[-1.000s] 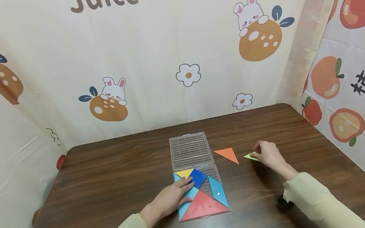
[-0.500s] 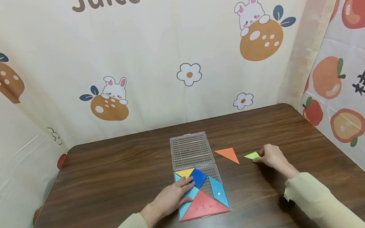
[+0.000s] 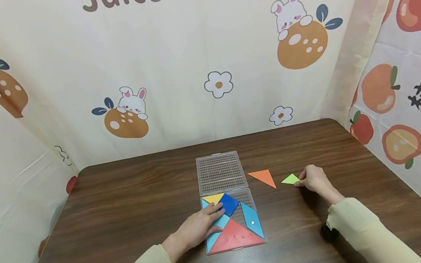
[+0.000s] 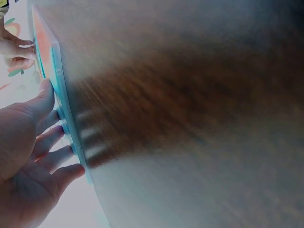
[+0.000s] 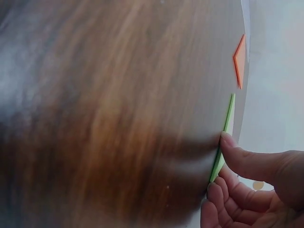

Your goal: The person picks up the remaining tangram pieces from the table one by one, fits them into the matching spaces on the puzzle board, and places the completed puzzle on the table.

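My left hand [image 3: 196,230] rests with fingers extended on the light blue triangle [image 3: 213,239] in a clear tangram case [image 3: 221,172]. Beside its fingertips lie a yellow triangle [image 3: 212,198] and a dark blue square [image 3: 229,204]. The same case half holds a red triangle [image 3: 234,236] and a blue parallelogram [image 3: 251,220]. To the right, my right hand [image 3: 316,182] pinches a green triangle [image 3: 290,179] by its edge, low over the table. In the right wrist view the thumb [image 5: 247,161] is on one side of the green triangle [image 5: 230,121], curled fingers on the other.
An orange triangle [image 3: 264,178] lies flat between the case and the green piece. The case's gridded lid lies unfolded behind its filled half. A brown wood table [image 3: 136,202] spreads around them, with a printed curtain [image 3: 170,57] along its back and sides.
My right fingers have shifted along the green triangle toward its right end, so more of it shows. My left hand stays on the case, and the other pieces have not moved.
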### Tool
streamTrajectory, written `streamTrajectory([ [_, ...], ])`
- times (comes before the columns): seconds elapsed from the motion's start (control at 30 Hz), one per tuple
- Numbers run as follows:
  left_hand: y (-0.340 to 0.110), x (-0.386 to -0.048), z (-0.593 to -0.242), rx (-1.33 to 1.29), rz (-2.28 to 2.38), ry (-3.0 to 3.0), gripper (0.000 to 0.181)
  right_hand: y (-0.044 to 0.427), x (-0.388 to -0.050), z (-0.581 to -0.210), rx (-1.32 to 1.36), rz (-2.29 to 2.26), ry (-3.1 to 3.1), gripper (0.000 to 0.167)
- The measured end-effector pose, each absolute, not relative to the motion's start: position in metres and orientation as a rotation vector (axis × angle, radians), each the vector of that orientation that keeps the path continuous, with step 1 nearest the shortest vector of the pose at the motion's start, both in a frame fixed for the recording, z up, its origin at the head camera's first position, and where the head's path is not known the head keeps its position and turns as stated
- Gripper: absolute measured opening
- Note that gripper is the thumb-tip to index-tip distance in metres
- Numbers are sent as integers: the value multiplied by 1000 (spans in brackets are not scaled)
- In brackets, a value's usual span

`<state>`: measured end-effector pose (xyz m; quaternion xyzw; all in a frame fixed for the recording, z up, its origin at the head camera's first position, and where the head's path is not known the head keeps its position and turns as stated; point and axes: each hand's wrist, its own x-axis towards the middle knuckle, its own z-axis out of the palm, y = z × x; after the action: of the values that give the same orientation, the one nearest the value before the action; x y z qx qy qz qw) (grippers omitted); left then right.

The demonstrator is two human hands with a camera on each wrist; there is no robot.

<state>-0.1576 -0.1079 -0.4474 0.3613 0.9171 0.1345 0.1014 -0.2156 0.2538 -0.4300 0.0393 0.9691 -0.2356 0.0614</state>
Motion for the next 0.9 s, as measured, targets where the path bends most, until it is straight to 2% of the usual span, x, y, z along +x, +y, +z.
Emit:
streamTrajectory([
  [0.43, -108, -157, -447, 1074, 413, 2709, 48, 259, -216, -436, 91, -781, 2940, 23],
  [0.9, -107, -157, -447, 1066, 417, 2714, 48, 259, -213, -437, -23, -872, 2986, 14],
])
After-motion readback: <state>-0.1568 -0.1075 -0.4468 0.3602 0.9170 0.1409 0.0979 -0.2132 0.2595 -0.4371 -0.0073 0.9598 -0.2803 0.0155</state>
